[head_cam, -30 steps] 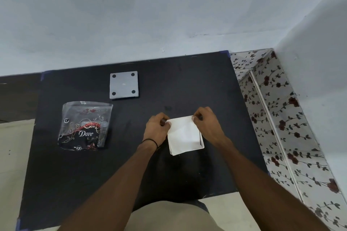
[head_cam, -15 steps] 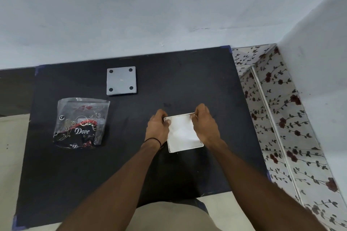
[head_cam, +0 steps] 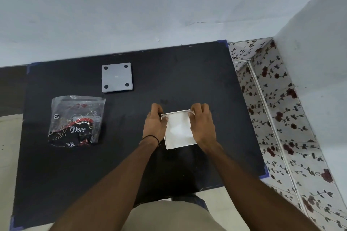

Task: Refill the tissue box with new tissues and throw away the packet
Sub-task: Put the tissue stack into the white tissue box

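Observation:
A white square tissue box [head_cam: 178, 131] lies on the black table [head_cam: 187, 73], filled with white tissues that show in its open top. My left hand [head_cam: 155, 124] grips the box's left edge, fingers curled over the far left corner. My right hand [head_cam: 202, 124] grips its right edge and far right corner, covering that side. The clear plastic tissue packet [head_cam: 76, 121], printed "Dove" in black and red, lies flat at the left of the table. A grey square lid [head_cam: 116, 77] with four dark round feet rests at the back of the table.
A pale wall runs along the table's far edge, and another wall stands at the right. A rose-patterned tiled ledge [head_cam: 277, 118] borders the table's right side. Pale floor shows at the left and in front.
Both hands have slid down from pinching the tissues at the far corners to gripping the box's two sides. The tissues now lie flat inside the box.

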